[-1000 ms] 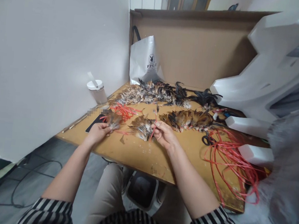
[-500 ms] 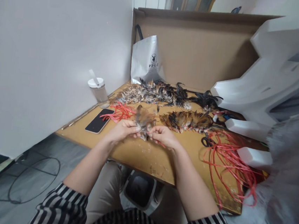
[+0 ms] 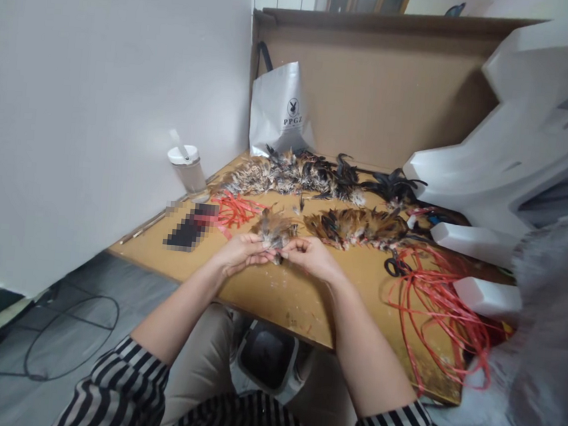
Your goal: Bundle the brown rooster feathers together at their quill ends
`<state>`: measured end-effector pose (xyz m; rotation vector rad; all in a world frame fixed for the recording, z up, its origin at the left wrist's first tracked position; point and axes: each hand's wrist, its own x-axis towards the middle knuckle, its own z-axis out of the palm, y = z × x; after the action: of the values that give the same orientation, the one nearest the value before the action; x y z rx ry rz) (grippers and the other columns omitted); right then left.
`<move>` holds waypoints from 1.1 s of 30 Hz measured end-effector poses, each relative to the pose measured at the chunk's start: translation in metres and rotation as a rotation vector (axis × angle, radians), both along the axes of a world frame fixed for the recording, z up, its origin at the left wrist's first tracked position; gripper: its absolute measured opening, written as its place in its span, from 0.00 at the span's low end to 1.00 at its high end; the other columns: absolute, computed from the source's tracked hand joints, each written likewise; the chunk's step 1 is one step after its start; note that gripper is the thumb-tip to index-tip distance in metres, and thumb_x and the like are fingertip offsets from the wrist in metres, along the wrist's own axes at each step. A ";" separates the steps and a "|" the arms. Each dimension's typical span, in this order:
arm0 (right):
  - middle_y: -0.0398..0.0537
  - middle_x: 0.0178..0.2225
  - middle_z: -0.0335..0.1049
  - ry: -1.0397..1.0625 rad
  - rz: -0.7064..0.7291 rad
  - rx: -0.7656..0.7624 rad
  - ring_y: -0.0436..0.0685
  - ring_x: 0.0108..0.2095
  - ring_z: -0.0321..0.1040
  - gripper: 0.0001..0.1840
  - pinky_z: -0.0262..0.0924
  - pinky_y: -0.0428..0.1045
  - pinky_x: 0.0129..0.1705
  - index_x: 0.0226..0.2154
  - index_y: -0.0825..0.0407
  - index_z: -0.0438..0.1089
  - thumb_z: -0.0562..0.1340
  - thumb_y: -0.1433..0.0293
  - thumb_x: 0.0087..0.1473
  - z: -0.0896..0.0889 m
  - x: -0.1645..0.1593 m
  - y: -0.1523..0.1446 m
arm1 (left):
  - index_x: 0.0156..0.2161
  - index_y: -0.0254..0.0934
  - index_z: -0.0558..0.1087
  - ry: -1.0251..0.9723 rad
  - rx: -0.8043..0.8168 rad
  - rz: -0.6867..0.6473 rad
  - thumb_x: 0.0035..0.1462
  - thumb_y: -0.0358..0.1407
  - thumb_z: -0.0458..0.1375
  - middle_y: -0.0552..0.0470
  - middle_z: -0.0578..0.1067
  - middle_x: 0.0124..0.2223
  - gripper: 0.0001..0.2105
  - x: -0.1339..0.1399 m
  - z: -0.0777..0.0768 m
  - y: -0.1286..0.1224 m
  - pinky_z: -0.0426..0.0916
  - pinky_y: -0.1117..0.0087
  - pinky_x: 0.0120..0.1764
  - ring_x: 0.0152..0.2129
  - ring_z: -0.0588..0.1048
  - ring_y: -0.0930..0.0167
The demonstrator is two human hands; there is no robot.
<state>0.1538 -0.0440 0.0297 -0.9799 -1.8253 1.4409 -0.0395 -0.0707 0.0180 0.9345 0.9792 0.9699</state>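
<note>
Above the near part of the tabletop, my left hand [image 3: 244,252] is closed, its thumb and fingers pinching a small bunch of brown and grey feathers [image 3: 276,227] near the lower end. Close against the other side, my right hand [image 3: 310,256] is closed in a pinch at the base of the bunch, on a thin red plastic strip that is mostly hidden by the fingers. Feather tips fan upward, away from me. Just behind my left hand lies a loose pile of short red strips [image 3: 237,208]. A row of brown feather bunches [image 3: 363,227] lies beyond my right hand.
More feathers [image 3: 292,173] line the back of the wooden table [image 3: 299,308], before a silver bag [image 3: 276,108]. At left stand a lidded cup [image 3: 188,167] and a pixelated dark object [image 3: 192,227]. Scissors [image 3: 395,266], long red strips [image 3: 436,301] and white foam [image 3: 487,296] occupy the right.
The feather bunch has tipped lower between my hands, and my left hand has shifted slightly right. My right hand stays in nearly the same place; the view has moved a little.
</note>
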 end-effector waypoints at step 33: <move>0.38 0.14 0.59 -0.100 0.003 -0.106 0.42 0.13 0.49 0.13 0.42 0.42 0.16 0.21 0.57 0.68 0.63 0.62 0.39 -0.003 -0.006 -0.004 | 0.20 0.32 0.66 0.950 0.388 0.013 0.50 0.32 0.53 0.54 0.68 0.16 0.10 0.009 0.004 0.001 0.61 0.77 0.22 0.14 0.67 0.77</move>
<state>0.1483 -0.0482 0.0267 -1.1199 -1.8367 1.5293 -0.0309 -0.0697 0.0216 1.7959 1.6058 0.7176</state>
